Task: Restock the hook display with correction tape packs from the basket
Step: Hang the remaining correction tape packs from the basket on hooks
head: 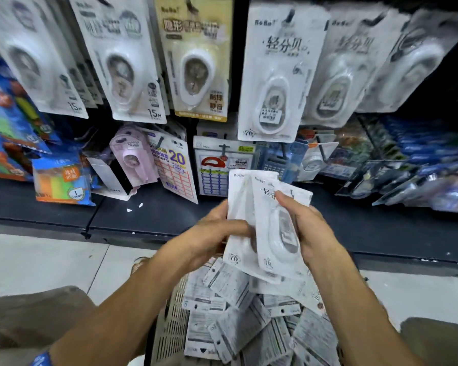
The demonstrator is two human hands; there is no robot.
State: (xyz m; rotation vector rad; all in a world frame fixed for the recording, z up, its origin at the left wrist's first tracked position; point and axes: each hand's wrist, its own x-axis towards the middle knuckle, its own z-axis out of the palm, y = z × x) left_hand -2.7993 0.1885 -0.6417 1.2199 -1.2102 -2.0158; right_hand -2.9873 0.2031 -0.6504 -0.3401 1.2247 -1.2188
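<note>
Both hands, left (217, 231) and right (311, 228), grip the fanned packs (265, 228) above the basket (169, 326). We judge them light, slick, bendy: pinch near the hang-hole.

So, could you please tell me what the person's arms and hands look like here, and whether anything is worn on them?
Both forearms are bare, with no sleeves in view. The left hand and right hand wear no gloves, and no rings show. The only thing worn is a blue band with light markings on the left arm, at the bottom edge of the view.
</note>
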